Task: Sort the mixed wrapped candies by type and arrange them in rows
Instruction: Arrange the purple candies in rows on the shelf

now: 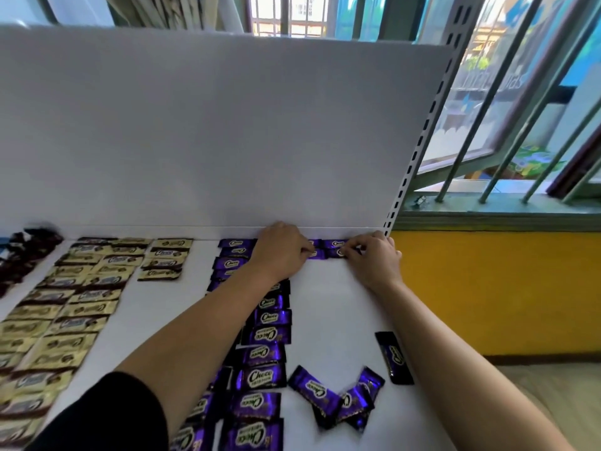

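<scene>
Both arms reach to the far edge of the white surface (325, 304), where it meets an upright white panel (227, 125). A short far row of purple candies (335, 243) lies against that panel. The right hand (374, 258) pinches one purple candy (337, 252) of this row between thumb and forefinger, the other fingers curled. The left hand (279, 249) lies just beside it, fingers curled with their tips on the neighbouring candy (316, 254). The thumb is hidden, so it cannot be told whether this hand grips the wrapper or only presses it. Under the left forearm a long purple column (266, 336) runs from far to near, with more purple wrappers partly covered to its left. Near the right forearm sits a loose heap of purple candies (335, 398), overlapping and tilted, and just right of it lies a single dark candy (393, 356) close to the surface's right edge. On the left, cream-and-gold candies (81, 304) fill several columns, and a pile of dark red candies (26, 252) sits at the far left. A barred window (487, 125) and a yellow wall (487, 288) stand to the right.
</scene>
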Demonstrator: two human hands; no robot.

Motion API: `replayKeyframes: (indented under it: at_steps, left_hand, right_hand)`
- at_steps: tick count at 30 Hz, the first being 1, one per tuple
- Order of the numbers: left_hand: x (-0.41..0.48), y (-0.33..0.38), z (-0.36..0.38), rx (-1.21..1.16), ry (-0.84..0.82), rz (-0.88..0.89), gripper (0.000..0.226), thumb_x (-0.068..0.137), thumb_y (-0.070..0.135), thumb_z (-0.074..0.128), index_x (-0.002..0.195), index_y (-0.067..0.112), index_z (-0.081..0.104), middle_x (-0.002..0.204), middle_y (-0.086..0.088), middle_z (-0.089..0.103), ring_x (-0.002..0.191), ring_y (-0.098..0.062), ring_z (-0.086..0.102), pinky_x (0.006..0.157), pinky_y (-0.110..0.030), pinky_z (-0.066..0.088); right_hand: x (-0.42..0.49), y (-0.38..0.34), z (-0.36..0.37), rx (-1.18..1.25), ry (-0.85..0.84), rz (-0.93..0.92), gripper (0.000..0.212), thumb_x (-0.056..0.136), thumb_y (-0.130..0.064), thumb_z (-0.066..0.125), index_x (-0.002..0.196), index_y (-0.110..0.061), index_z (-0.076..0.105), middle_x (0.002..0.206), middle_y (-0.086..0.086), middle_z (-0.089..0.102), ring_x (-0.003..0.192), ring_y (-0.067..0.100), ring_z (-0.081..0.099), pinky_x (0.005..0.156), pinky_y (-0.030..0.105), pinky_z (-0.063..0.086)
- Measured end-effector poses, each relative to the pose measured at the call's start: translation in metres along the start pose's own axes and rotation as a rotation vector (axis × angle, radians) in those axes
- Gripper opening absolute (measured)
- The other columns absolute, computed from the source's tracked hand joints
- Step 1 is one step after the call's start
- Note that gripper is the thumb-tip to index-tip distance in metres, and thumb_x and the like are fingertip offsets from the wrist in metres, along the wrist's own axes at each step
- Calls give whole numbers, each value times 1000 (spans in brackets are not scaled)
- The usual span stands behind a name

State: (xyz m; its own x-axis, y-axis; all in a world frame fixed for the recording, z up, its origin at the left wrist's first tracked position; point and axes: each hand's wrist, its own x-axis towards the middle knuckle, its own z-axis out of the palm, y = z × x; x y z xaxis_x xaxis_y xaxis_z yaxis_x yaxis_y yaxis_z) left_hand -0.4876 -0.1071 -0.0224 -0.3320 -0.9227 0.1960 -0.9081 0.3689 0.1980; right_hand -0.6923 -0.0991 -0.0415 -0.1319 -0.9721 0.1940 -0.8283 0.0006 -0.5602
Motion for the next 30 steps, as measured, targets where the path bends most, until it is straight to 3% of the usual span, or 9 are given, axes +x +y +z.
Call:
replayKeyframes:
  at_steps: [3, 5, 7, 11, 14, 19, 26, 30]
  left_hand:
    - [-8, 7, -6, -3, -13, -12, 28, 96, 38, 52, 115, 30, 70, 110, -5, 64, 109, -27, 53, 91, -35, 42]
    - [-19, 19, -17, -37, -50, 19, 29, 95, 38, 53, 116, 27, 69, 111, -3, 62, 109, -25, 53, 92, -35, 41]
    - [-36, 33, -34, -129, -222, 103, 27, 90, 41, 61, 111, 28, 70, 109, 5, 62, 105, -17, 56, 90, -33, 44]
    - [-74, 56, -64, -210, -682, 269, 38, 73, 49, 78, 105, 32, 70, 105, 16, 61, 98, -3, 55, 86, -25, 49]
    - [-94, 67, -65, -156, -802, 339, 42, 65, 47, 84, 101, 32, 71, 105, 12, 60, 100, -7, 56, 87, -30, 50]
    - [-105, 70, -56, -183, -757, 384, 26, 68, 38, 83, 90, 27, 73, 102, 7, 63, 95, -11, 58, 84, -36, 53]
    - [-102, 64, -48, -91, -460, 276, 30, 85, 42, 68, 110, 25, 68, 103, 11, 63, 92, -7, 56, 76, -23, 43]
    - [-89, 59, -43, -14, -320, 234, 30, 89, 41, 61, 112, 24, 68, 108, 8, 63, 100, -13, 56, 86, -28, 37]
  right_hand:
    - [0, -1, -9, 105, -37, 4, 12, 87, -40, 65, 95, -35, 72, 102, -7, 58, 102, 17, 48, 90, 37, 40]
    - [-7, -1, -26, 303, -100, 16, 13, 90, -33, 64, 100, -27, 70, 97, -2, 62, 89, 15, 57, 76, 28, 47]
    - [-20, 5, -48, 375, -198, 66, 14, 89, -28, 67, 98, -17, 68, 93, 4, 65, 74, 11, 57, 63, 23, 46]
    - [-63, 22, -86, -145, -476, 78, 44, 81, -57, 66, 79, -13, 66, 73, 2, 66, 61, 12, 55, 54, 26, 42]
    - [-99, 18, -102, -303, -562, 76, 61, 70, -70, 66, 76, -10, 69, 70, 5, 67, 58, 13, 51, 52, 28, 40]
    - [-135, 0, -99, -293, -547, 51, 31, 72, -53, 77, 78, -24, 67, 72, -7, 69, 67, 8, 64, 65, 31, 58]
    - [-137, -3, -86, -169, -402, -16, 23, 76, -37, 78, 90, -28, 62, 84, -11, 60, 75, 7, 57, 65, 25, 51]
    - [-122, 1, -64, 9, -248, -18, 15, 80, -29, 75, 92, -27, 66, 85, -10, 62, 77, 8, 58, 64, 19, 47]
